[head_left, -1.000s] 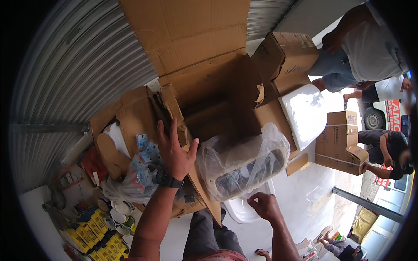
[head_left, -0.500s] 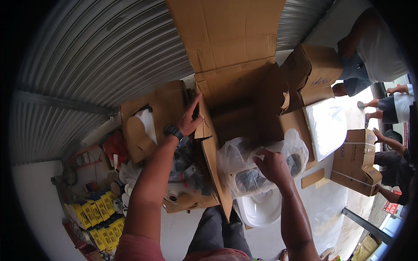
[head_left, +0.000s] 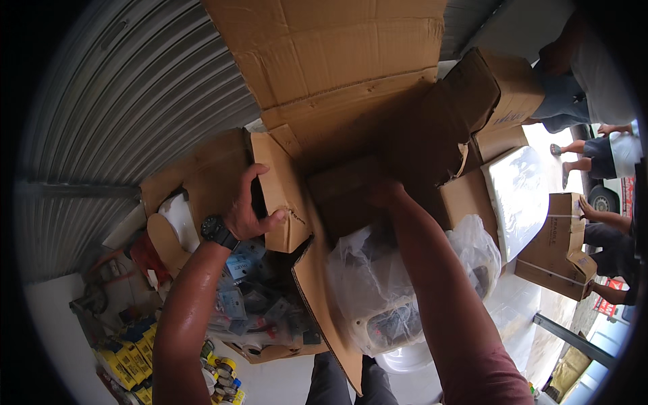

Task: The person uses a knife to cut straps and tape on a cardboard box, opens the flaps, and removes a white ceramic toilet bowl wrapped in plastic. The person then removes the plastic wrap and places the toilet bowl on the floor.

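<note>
A large cardboard box (head_left: 351, 98) stands open before me, its tall lid flap raised. My left hand (head_left: 248, 210), with a dark watch on the wrist, is at the box's left side; its thumb and a finger are spread apart against a folded side flap (head_left: 280, 192). My right hand (head_left: 385, 194) reaches down into the shadowed inside of the box, and its fingers are too dark to make out. Beneath my right forearm, at the near side of the box, lies a white plastic-wrapped object (head_left: 371, 283) with oval openings; what it is I cannot tell.
Plastic-bagged small parts (head_left: 250, 297) lie left of the box. Yellow packages (head_left: 128, 361) stand lower left. On the right are another carton (head_left: 509, 88), a glossy white panel (head_left: 518, 196) and a person holding a strapped carton (head_left: 557, 246). Corrugated metal (head_left: 142, 121) rises behind.
My right hand has left the plastic-wrapped object and gone forward into the box. My left hand stays at the side flap, its thumb now against it. The view has shifted closer to the box.
</note>
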Demonstrator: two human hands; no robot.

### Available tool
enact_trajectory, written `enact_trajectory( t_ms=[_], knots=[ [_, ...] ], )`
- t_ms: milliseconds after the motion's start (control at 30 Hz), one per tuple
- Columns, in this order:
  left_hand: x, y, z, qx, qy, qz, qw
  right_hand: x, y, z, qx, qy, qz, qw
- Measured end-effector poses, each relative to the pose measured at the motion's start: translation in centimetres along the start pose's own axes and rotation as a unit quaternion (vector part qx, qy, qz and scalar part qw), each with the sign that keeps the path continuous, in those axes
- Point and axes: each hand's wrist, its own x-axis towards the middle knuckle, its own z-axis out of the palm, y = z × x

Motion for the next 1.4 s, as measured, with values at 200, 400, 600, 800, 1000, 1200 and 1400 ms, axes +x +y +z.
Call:
enact_trajectory(
  t_ms=[200,400,600,800,1000,1200,1400],
  knots=[
    [-1.4,-1.1,-0.3,0.047,-0.038,-0.047,0.997,7.6,2.0,16.2,-0.148,-0.037,-0.096,0.984],
    [2.5,-3.0,-3.0,-0.079,0.088,-0.045,0.992,8.7,1.4,16.6,0.153,-0.126,-0.004,0.98],
    [2.0,-6.6,-2.9,0.432,-0.066,-0.293,0.851,8.3,1.4,20.0,0.739,-0.078,0.262,0.615],
    [0.4,-8.4,-2.8,0.428,-0.078,-0.209,0.875,10.3,-0.5,24.6,0.729,-0.05,0.349,0.587],
    [0.1,-9.2,-3.2,0.401,-0.098,-0.21,0.886,12.6,-4.7,23.2,0.749,-0.018,0.375,0.545],
    [-0.8,-10.9,-3.7,0.423,-0.125,-0.077,0.894,16.8,-6.9,24.8,0.778,-0.036,0.388,0.493],
    [-1.1,-11.5,-3.6,0.383,-0.123,-0.079,0.912,18.3,-7.0,27.0,0.658,0.113,0.437,0.603]
  ],
)
